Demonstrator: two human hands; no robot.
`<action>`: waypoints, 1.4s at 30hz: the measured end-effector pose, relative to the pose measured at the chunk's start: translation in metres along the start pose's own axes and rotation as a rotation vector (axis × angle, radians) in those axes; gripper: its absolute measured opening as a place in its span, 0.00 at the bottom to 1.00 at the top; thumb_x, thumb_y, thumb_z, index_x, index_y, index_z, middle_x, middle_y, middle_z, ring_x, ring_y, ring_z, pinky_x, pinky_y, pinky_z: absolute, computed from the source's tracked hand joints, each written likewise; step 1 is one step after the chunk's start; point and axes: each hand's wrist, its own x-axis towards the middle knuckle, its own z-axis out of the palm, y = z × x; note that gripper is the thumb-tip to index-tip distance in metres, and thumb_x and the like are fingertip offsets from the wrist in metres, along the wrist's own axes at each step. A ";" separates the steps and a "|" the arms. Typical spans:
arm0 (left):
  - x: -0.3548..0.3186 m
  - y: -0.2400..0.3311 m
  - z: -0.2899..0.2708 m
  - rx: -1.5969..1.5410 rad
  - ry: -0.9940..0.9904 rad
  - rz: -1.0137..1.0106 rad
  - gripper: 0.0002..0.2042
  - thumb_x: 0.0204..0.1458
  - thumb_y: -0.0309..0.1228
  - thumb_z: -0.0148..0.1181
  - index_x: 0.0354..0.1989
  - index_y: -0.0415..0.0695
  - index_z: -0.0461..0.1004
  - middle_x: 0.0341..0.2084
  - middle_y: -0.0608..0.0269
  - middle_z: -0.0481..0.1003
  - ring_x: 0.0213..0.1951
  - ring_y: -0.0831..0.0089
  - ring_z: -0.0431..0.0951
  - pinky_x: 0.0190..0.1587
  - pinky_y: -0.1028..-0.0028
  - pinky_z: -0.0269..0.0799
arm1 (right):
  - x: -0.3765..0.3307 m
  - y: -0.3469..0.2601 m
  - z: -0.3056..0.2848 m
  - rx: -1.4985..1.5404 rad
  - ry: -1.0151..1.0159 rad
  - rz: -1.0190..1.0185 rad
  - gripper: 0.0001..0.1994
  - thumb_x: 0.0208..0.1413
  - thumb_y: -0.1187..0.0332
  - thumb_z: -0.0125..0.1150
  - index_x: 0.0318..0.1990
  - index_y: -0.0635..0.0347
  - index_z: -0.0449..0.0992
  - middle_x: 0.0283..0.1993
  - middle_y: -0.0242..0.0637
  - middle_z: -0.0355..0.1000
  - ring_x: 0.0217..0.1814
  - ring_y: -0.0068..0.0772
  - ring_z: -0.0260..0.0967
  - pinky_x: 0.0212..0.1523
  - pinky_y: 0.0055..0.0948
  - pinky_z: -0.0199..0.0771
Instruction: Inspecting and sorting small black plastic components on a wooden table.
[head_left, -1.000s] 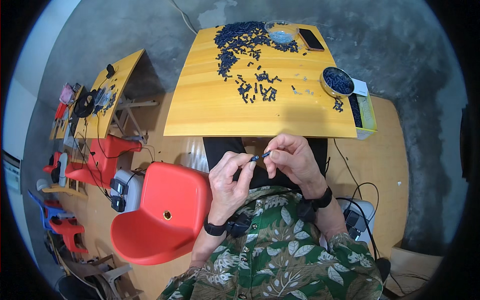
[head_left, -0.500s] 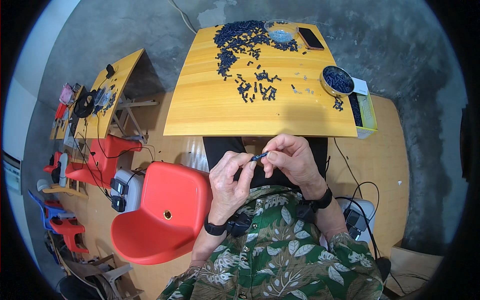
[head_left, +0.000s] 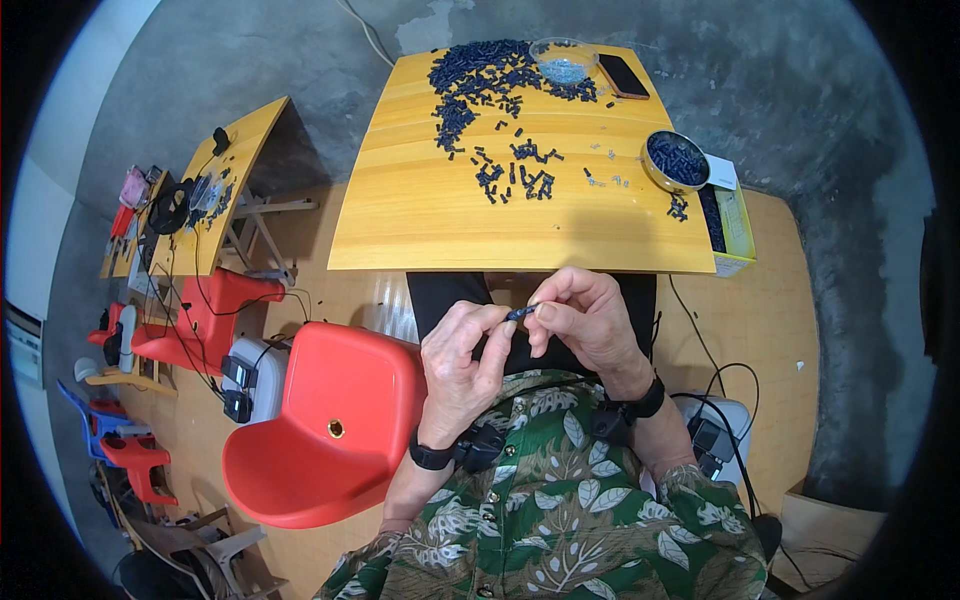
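Observation:
Between my two hands, just off the near edge of the table, is a small dark cylindrical plastic part (head_left: pixel 518 314). My left hand (head_left: pixel 462 352) pinches one end between thumb and fingertips. The thumb and index finger of my right hand (head_left: pixel 580 318) close on the other end; whether they hold a separate tiny piece there is too small to tell. Many similar dark parts lie on the table, in a dense pile (head_left: pixel 475 68) at the far left and a looser group (head_left: pixel 520 175) nearer to me.
On the yellow wooden table (head_left: pixel 400 225) stand a clear bowl (head_left: pixel 563 68) of small pale pieces and a metal bowl (head_left: pixel 675 162) of dark parts. A phone (head_left: pixel 624 77) lies far right. A yellow box (head_left: pixel 736 225) adjoins the right edge. A red chair (head_left: pixel 330 400) is at my left.
Both hands stay nearly in place, pinching the same dark part. The part has shifted very slightly to the right, and its visible surface looks a little different.

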 end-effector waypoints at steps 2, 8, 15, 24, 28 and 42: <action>0.000 0.000 0.000 0.009 -0.002 0.010 0.07 0.47 0.16 0.63 0.34 0.37 0.75 0.24 0.56 0.75 0.25 0.64 0.75 0.27 0.70 0.71 | 0.000 0.000 0.000 -0.016 0.002 0.002 0.06 0.58 0.75 0.63 0.38 0.69 0.76 0.31 0.40 0.77 0.27 0.26 0.76 0.30 0.24 0.81; 0.001 0.000 -0.001 0.060 -0.009 0.041 0.08 0.45 0.16 0.63 0.34 0.37 0.74 0.25 0.54 0.74 0.26 0.59 0.75 0.30 0.66 0.71 | 0.000 0.000 0.000 -0.053 0.018 0.009 0.05 0.58 0.75 0.63 0.38 0.69 0.76 0.30 0.40 0.77 0.27 0.26 0.76 0.30 0.23 0.80; 0.003 -0.005 -0.003 0.184 -0.056 0.201 0.09 0.43 0.15 0.62 0.34 0.36 0.73 0.25 0.55 0.72 0.26 0.58 0.73 0.30 0.64 0.68 | 0.000 -0.001 -0.003 -0.123 0.013 0.023 0.04 0.58 0.75 0.62 0.36 0.68 0.76 0.29 0.39 0.76 0.26 0.25 0.75 0.29 0.22 0.79; 0.002 -0.007 -0.003 0.278 -0.067 0.267 0.11 0.42 0.15 0.61 0.36 0.36 0.72 0.26 0.54 0.70 0.26 0.57 0.71 0.30 0.63 0.66 | 0.001 0.004 -0.005 -0.094 0.018 0.059 0.04 0.58 0.75 0.61 0.36 0.68 0.75 0.29 0.39 0.76 0.26 0.25 0.75 0.28 0.23 0.79; 0.002 -0.007 -0.003 0.273 -0.058 0.260 0.11 0.43 0.15 0.61 0.36 0.36 0.72 0.26 0.53 0.70 0.26 0.57 0.71 0.30 0.63 0.66 | 0.001 0.007 -0.004 -0.054 0.032 0.061 0.04 0.58 0.75 0.61 0.36 0.68 0.75 0.29 0.40 0.76 0.26 0.25 0.75 0.27 0.24 0.80; 0.000 -0.008 0.001 0.230 -0.034 0.172 0.09 0.43 0.14 0.61 0.33 0.36 0.72 0.25 0.53 0.71 0.25 0.57 0.72 0.29 0.64 0.68 | 0.008 0.025 -0.011 0.081 -0.012 0.115 0.06 0.61 0.73 0.58 0.38 0.69 0.75 0.32 0.41 0.76 0.29 0.26 0.75 0.29 0.26 0.81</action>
